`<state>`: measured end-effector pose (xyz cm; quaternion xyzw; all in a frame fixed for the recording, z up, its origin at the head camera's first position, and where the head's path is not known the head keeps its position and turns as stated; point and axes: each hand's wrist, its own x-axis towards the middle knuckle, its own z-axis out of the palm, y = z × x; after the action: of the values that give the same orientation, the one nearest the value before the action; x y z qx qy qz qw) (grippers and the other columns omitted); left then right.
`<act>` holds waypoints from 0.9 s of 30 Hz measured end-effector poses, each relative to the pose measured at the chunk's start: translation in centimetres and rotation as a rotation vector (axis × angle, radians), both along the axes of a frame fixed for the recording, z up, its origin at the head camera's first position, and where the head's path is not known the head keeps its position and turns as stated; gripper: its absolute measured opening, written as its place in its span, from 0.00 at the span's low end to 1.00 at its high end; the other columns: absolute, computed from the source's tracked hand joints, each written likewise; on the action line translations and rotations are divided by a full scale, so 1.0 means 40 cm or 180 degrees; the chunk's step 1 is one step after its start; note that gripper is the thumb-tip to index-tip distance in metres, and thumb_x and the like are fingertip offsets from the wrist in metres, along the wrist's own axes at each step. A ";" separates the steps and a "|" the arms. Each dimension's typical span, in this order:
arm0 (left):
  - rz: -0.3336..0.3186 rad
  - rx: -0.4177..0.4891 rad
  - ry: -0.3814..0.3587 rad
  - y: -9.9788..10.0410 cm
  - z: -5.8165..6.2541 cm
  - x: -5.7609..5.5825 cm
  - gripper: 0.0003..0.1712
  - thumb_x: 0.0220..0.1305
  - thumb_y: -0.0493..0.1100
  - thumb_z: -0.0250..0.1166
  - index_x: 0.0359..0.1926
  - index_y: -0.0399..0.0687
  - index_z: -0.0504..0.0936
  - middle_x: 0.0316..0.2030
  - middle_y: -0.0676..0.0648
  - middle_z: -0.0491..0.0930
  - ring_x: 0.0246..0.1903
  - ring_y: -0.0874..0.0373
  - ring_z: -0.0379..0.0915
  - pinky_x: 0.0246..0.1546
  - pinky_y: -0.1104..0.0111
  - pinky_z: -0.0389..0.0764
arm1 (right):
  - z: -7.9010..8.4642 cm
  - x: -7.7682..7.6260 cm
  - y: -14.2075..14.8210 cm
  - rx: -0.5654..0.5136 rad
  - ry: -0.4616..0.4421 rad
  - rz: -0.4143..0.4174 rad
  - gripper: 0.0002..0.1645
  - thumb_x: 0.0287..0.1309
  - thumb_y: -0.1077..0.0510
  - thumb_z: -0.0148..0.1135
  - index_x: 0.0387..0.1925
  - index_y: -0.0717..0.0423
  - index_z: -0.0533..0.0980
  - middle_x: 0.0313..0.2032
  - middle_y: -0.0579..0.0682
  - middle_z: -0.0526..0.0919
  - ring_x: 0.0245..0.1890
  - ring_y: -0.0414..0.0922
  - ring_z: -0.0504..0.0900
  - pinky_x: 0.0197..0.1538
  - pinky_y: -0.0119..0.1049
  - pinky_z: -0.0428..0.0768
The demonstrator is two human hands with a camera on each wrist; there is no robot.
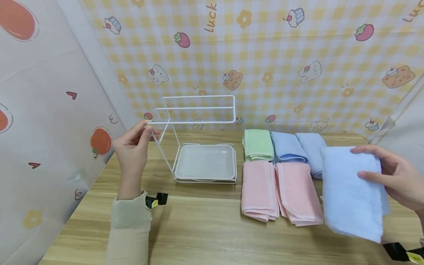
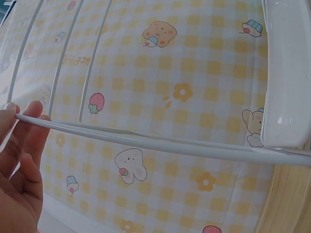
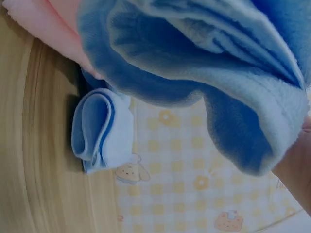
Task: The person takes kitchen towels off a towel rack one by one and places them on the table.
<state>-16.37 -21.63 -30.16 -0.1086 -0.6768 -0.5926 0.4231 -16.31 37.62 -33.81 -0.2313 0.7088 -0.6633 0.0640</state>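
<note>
A white wire rack with several top bars and a pale tray at its base stands on the table. My left hand pinches the rack's upper left corner between thumb and fingers; the left wrist view shows the same fingers at the bar. At the right, my right hand grips a folded blue towel by its upper right side, held above the table. Loose folds of this towel fill the top of the right wrist view.
Beside the rack lie a folded green towel, two blue towels and two pink towels on the wooden table. A yellow checked cloth hangs behind; a pale printed sheet covers the left side.
</note>
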 end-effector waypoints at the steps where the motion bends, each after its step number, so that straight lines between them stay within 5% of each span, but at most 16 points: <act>1: -0.0003 0.0003 0.0005 0.000 0.000 0.000 0.11 0.63 0.31 0.66 0.47 0.33 0.86 0.25 0.60 0.87 0.23 0.67 0.83 0.30 0.80 0.83 | -0.003 0.001 0.009 0.0028 -0.0010 0.0046 0.38 0.60 0.86 0.44 0.67 0.59 0.66 0.53 0.46 0.75 0.43 0.41 0.82 0.31 0.41 0.87; 6: 0.0101 -0.0125 -0.0003 -0.003 0.001 -0.002 0.12 0.64 0.32 0.66 0.48 0.33 0.86 0.26 0.64 0.87 0.23 0.69 0.83 0.29 0.80 0.83 | -0.025 0.003 0.026 0.0330 -0.0058 0.0264 0.38 0.61 0.85 0.44 0.68 0.56 0.65 0.55 0.44 0.75 0.45 0.40 0.82 0.33 0.43 0.87; 11: 0.0054 -0.0070 -0.0062 -0.001 0.001 0.001 0.12 0.64 0.31 0.66 0.48 0.32 0.86 0.26 0.62 0.87 0.23 0.68 0.83 0.30 0.80 0.83 | -0.059 -0.009 0.017 0.0617 -0.0227 0.0211 0.36 0.64 0.81 0.46 0.67 0.53 0.66 0.54 0.42 0.76 0.44 0.40 0.82 0.35 0.41 0.87; 18: 0.0113 -0.0119 -0.0086 0.002 -0.005 0.000 0.12 0.64 0.31 0.66 0.48 0.34 0.86 0.25 0.63 0.87 0.23 0.69 0.83 0.31 0.78 0.84 | -0.110 -0.055 0.026 0.0415 -0.0597 0.0336 0.35 0.67 0.78 0.46 0.68 0.48 0.66 0.49 0.42 0.80 0.42 0.41 0.85 0.36 0.43 0.88; 27: 0.0074 -0.0126 0.0073 -0.002 -0.007 -0.005 0.11 0.65 0.32 0.66 0.46 0.34 0.87 0.25 0.62 0.87 0.23 0.69 0.83 0.29 0.80 0.83 | -0.152 -0.082 0.021 0.0657 -0.0539 -0.0056 0.33 0.67 0.74 0.51 0.69 0.48 0.67 0.56 0.36 0.70 0.44 0.35 0.82 0.37 0.38 0.87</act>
<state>-16.58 -21.71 -30.45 -0.1158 -0.6848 -0.5728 0.4354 -19.59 38.45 -39.89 -0.1605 0.7673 -0.6046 0.1413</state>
